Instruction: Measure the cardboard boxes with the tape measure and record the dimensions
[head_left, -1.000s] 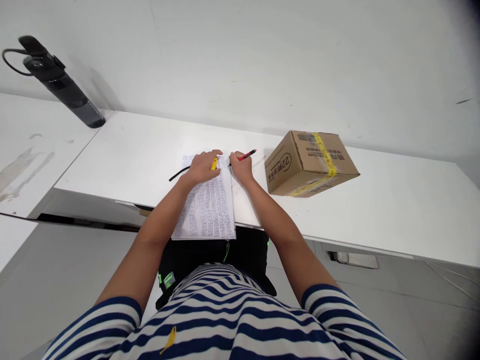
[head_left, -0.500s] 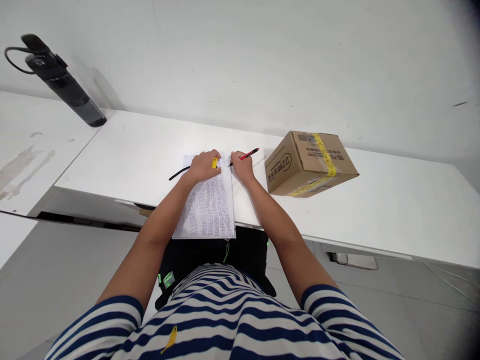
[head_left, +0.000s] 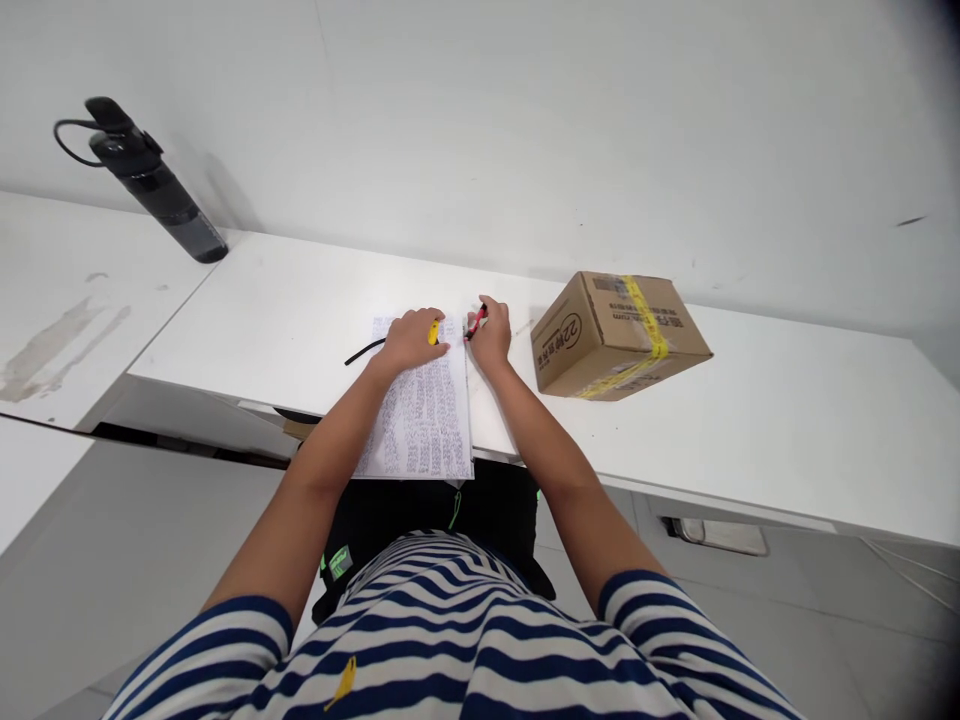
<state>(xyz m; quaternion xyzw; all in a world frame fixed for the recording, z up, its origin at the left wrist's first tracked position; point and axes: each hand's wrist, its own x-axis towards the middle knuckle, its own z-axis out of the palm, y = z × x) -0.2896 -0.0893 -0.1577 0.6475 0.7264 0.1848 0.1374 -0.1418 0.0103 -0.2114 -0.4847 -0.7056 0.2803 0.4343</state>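
An open notebook (head_left: 424,415) covered in dense handwriting lies on the white desk (head_left: 750,420), its near edge hanging over the desk front. My left hand (head_left: 409,340) rests on the top of the left page, fingers curled around a small yellow object (head_left: 433,331). My right hand (head_left: 491,335) sits at the top of the right page, closed on a red pen (head_left: 475,322). A thin black cord (head_left: 364,351) runs out from under my left hand.
A taped cardboard box (head_left: 619,333) stands just right of my right hand. A black water bottle (head_left: 150,182) stands at the far left against the wall. A second, stained white desk (head_left: 60,320) adjoins on the left.
My right hand has turned the red pen, which stuck out to the right before, so it now points up and is mostly covered by the fingers. The camera view shifted slightly.
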